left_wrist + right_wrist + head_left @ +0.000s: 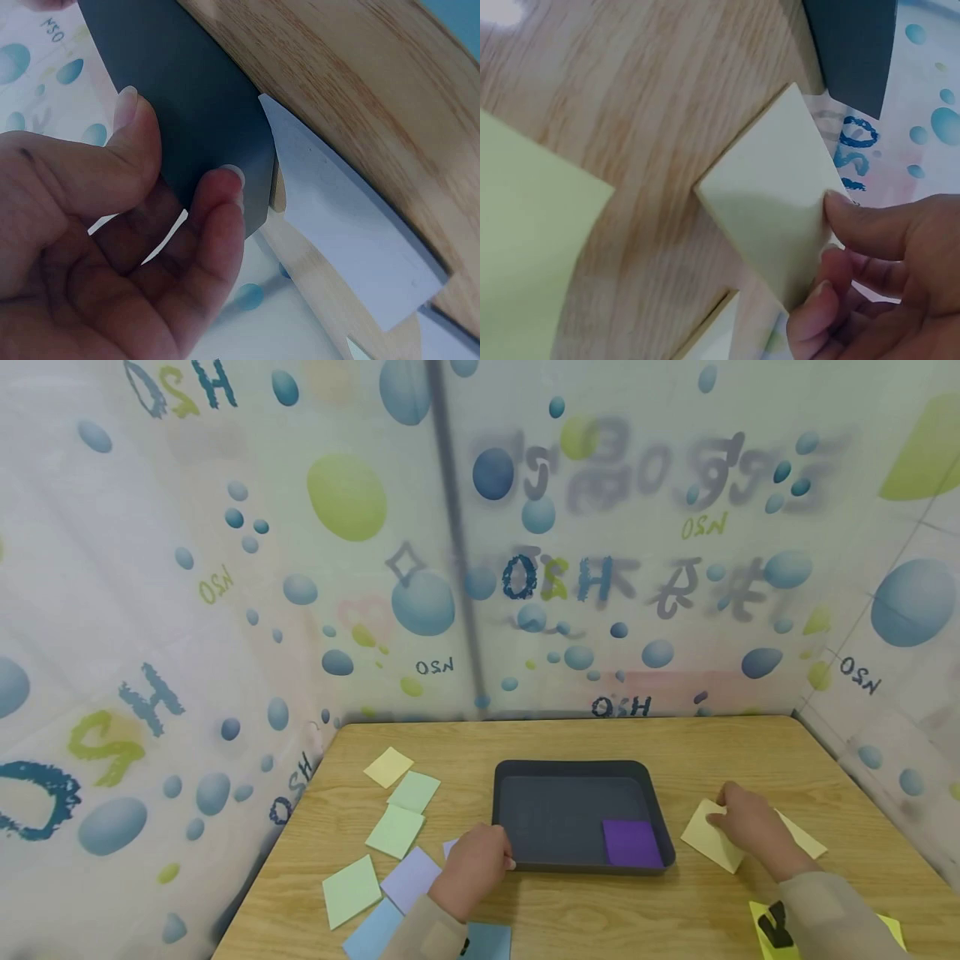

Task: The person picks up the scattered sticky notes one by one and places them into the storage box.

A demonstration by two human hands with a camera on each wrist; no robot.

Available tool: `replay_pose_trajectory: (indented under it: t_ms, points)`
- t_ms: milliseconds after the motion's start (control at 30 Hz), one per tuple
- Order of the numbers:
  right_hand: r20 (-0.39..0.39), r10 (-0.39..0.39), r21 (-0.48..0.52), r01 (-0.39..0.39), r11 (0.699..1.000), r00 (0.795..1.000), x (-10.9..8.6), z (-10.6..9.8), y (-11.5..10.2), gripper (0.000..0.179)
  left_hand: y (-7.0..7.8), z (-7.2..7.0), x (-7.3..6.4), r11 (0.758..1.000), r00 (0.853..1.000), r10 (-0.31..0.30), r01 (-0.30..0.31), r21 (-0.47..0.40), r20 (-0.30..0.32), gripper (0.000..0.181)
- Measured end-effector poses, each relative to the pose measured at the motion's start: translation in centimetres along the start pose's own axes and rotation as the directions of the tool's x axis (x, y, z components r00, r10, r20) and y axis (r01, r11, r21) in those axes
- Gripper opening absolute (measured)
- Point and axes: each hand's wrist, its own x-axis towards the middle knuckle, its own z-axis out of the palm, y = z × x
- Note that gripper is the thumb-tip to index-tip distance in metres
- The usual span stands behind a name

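Note:
My left hand pinches the near left corner of a dark grey tray, thumb and fingers on its wall. Flat inside the tray's near right corner lies a purple sticky note. To the right of the tray, my right hand holds a pale yellow sticky note by its edge. The right wrist view shows the thumb on the face of the pale yellow note and the fingers curled at its edge. A lavender note sits right beside the tray corner in the left wrist view.
Left of the tray are a yellow note, several light green notes, a lavender note and blue notes. Another pale yellow note lies behind my right hand. A bright yellow note lies under the right sleeve. Patterned curtains surround the table.

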Motion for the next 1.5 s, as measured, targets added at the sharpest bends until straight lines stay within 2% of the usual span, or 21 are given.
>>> replay_pose_trajectory:
  t_ms: [133,267,500,833,1100,1500]
  points:
    - [-0.019,-0.003,0.013,0.003,1.000,1.000,0.0,-0.3,-0.5,0.017,0.0,0.1,0.0,1.000,1.000,-0.002,0.002,-0.002,0.002,0.006]
    - [-0.046,-0.024,0.023,0.025,0.999,0.999,-0.2,-0.7,-1.3,0.012,-0.1,0.1,0.2,1.000,1.000,-0.010,0.010,-0.006,0.010,0.004]
    - [-0.091,-0.068,0.015,0.069,0.997,0.994,-0.6,-1.4,-2.9,0.013,-0.2,0.1,0.3,1.000,1.000,-0.007,0.007,-0.005,0.005,0.007]
    - [-0.095,-0.070,0.007,0.071,0.997,0.993,-0.5,-1.8,-3.9,0.012,-0.2,0.0,0.1,1.000,1.000,0.000,0.000,-0.003,-0.004,0.006]
    - [-0.121,-0.103,-0.008,0.103,0.995,0.987,0.0,-2.0,-4.6,0.011,-0.3,0.2,0.3,1.000,1.000,-0.006,0.006,-0.011,0.000,0.006]
    - [-0.113,-0.106,-0.044,0.101,0.994,0.988,0.4,-3.1,-7.4,0.010,-0.3,0.4,0.2,1.000,1.000,0.016,-0.016,-0.024,-0.007,0.006]
